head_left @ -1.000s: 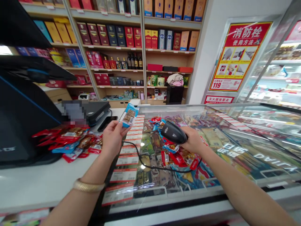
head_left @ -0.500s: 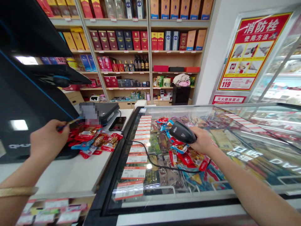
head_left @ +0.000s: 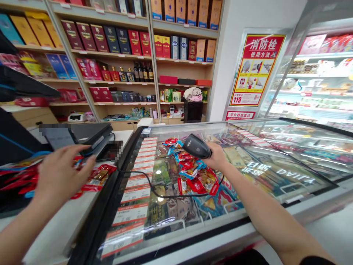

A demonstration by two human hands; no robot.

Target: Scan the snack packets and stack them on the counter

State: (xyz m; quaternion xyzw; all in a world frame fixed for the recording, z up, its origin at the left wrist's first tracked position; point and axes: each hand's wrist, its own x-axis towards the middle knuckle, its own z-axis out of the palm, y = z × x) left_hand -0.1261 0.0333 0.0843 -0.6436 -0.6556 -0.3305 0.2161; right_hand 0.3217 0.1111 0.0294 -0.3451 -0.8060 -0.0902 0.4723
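snack packets (head_left: 193, 169) in red and blue wrappers lie heaped on the glass top of a display case (head_left: 100, 209) in the middle of the frame, and a second heap (head_left: 100, 175) of them lies on the white counter (head_left: 63, 217) at the left, partly hidden behind our left hand (head_left: 62, 176). with packets in both places, we judge the work to be partway along: the heap on the glass looks like what is left, the one on the counter like what is done, though the wrappers alone do not prove it.

our left hand hangs over the counter heap, palm down, thumb and forefinger parted; we see nothing between them, but the palm itself is hidden. our right hand (head_left: 216, 158), right of centre, is closed around the handle of a black scanner (head_left: 195, 146), whose head points to the left of the frame above the glass heap. the right forearm slants up from the lower right corner, the left one from the lower left. a cable (head_left: 176, 196) curves across the glass below the heap, toward the left edge of the case.
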